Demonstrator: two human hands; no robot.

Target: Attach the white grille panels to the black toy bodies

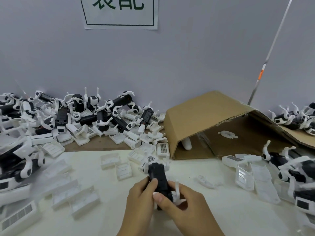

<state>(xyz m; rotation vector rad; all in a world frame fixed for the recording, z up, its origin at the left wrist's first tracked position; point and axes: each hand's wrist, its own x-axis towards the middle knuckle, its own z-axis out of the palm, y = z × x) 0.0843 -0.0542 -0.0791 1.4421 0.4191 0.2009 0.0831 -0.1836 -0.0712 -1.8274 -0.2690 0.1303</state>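
Hands: left hand (142,193) and right hand (184,200) are close together, both clamped on one black toy body (158,181); the left thumb lies across its near side, the right thumb presses its lower end.
Held part: the black toy body stands tilted away from the person, just above the white table (102,223), near and in front of the cardboard box (209,116). A white leg piece (177,188) sticks up at its right side, beside the right fingers.
Step in hand: judged as readying the body; no grille panel is on it or in either hand.
Next move: likely calls for freeing one hand to take a white grille panel (163,148), which lies just left of the box mouth, then lining its edges with the body before pressing home.
Loose stock: more grille panels (122,169) lie left of the box and toward the person.
Container: the cardboard box lies tipped on its side, mouth toward the person; inside show a white moulded piece (227,134) and a white rounded part (186,143).
Pile: assembled toys (105,113) are heaped left of the box, against the wall.
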